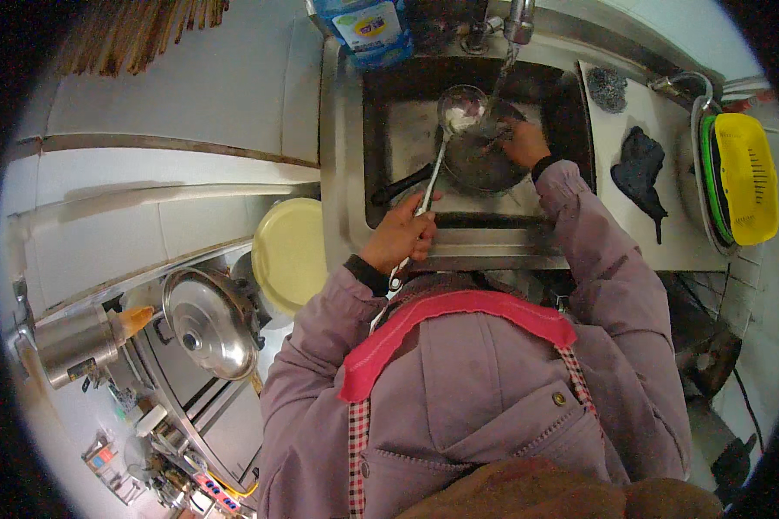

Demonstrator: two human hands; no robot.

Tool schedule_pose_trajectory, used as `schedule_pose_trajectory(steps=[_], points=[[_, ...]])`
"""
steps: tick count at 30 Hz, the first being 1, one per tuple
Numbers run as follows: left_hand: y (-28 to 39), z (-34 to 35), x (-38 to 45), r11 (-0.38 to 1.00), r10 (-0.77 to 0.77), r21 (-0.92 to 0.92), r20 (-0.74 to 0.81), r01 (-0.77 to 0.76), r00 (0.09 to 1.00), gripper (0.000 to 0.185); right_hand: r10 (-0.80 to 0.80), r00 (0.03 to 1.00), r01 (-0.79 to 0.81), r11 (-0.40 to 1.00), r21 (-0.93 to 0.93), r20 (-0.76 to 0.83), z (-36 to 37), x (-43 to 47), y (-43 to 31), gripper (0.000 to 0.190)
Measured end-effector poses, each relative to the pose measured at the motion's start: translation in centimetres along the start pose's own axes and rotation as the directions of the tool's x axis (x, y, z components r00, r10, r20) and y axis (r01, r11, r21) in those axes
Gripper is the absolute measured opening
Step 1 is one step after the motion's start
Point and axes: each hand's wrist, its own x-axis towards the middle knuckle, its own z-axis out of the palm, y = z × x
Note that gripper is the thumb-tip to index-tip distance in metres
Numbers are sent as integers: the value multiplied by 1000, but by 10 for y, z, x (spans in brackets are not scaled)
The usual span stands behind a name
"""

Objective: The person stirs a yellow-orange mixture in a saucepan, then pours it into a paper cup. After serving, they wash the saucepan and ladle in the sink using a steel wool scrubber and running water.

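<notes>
My left hand [402, 232] is closed around the long handle of a metal ladle [462, 109], whose bowl hangs over the sink beside the stream from the faucet [519, 24]. Below, in the steel sink [345, 156], a round pan [477, 165] with a black handle lies under the running water. My right hand [522, 143] reaches over the pan, right of the ladle's bowl, with its fingers bent downward. Blur and water hide its fingertips, so I cannot tell whether it holds anything.
A blue bottle [370, 32] stands at the sink's back left. On the right board lie a scouring pad [607, 89] and a black cloth [639, 168], beside a yellow plastic basket [746, 178]. At left are a pale yellow round lid [291, 256] and a lidded metal pan [213, 331].
</notes>
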Motion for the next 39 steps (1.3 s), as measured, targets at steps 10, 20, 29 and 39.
schedule_pose_trajectory(steps=[10,20,29,39], points=[[5,-1,-13,989,-5,-151,49,13,999,32,-137,989,148,958,-246,62,12,24,22,35],[6,16,-3,992,-45,-118,64,52,997,29,-197,858,306,938,163,-475,-57,-42,-54,37],[8,32,-11,993,-79,-82,90,86,993,35,-409,777,397,908,-132,-479,-15,-30,-68,43],[6,26,0,999,-23,-39,103,28,994,39,-427,868,457,887,70,-255,-5,-62,-85,39]])
